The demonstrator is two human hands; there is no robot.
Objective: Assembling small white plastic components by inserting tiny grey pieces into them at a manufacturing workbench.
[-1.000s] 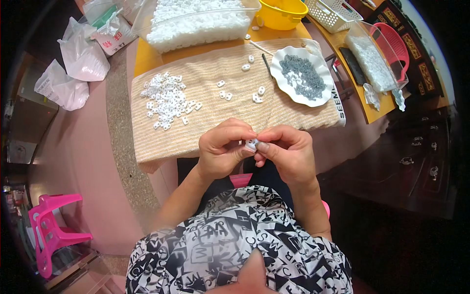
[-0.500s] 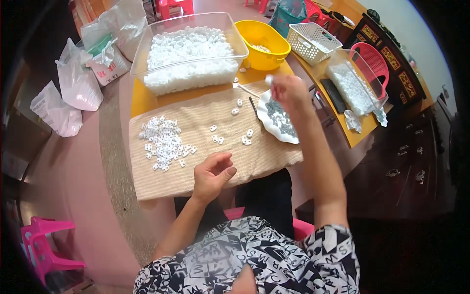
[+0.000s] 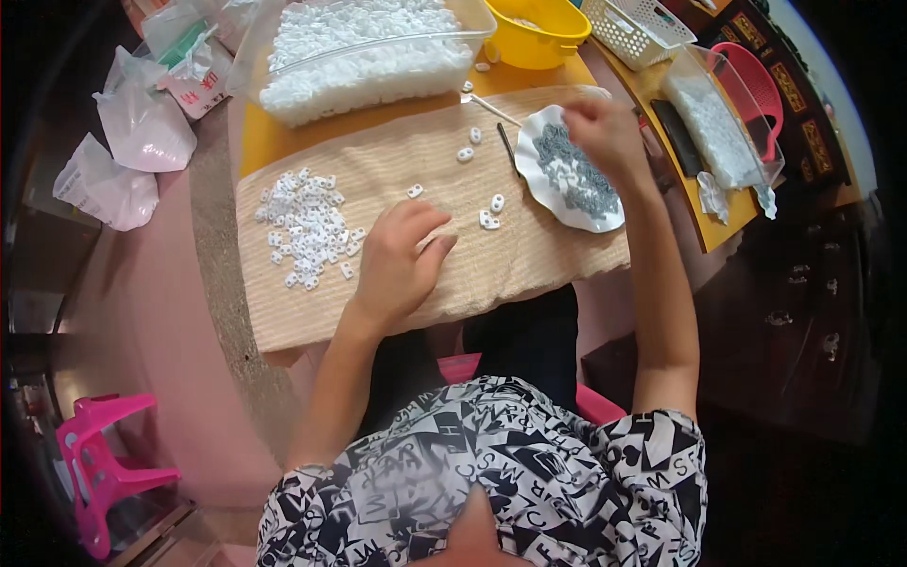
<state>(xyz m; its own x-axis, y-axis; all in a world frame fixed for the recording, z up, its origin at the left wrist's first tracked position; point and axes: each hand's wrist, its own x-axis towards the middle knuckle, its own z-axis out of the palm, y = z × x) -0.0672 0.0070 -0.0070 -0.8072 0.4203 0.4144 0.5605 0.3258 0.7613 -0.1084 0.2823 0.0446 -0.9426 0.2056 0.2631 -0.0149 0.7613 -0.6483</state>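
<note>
My left hand (image 3: 402,260) hovers low over the ribbed beige cloth (image 3: 444,293), its fingers curved, thumb apart and nothing visible between them. To its left lies a pile of small white plastic pieces (image 3: 307,222) with dark holes. A single white piece (image 3: 416,191) sits just beyond its fingertips. My right hand (image 3: 609,142) is above a scalloped white plate (image 3: 532,189) of small grey parts (image 3: 590,194) with some white bits among them. Its fingers are curled together; what they hold, if anything, is hidden. A black thin stick (image 3: 508,146) rests by the plate.
At the back stand a clear bin (image 3: 373,71) of white pieces and a yellow tub (image 3: 539,42). Another clear bin (image 3: 713,118) and a white basket (image 3: 638,33) are on the right. Filled bags (image 3: 142,123) and a pink stool (image 3: 113,463) stand at left.
My left hand has moved forward over the cloth, covering where a pair of white pieces lay. My right hand has come over the plate; the white item at its fingertips no longer shows.
</note>
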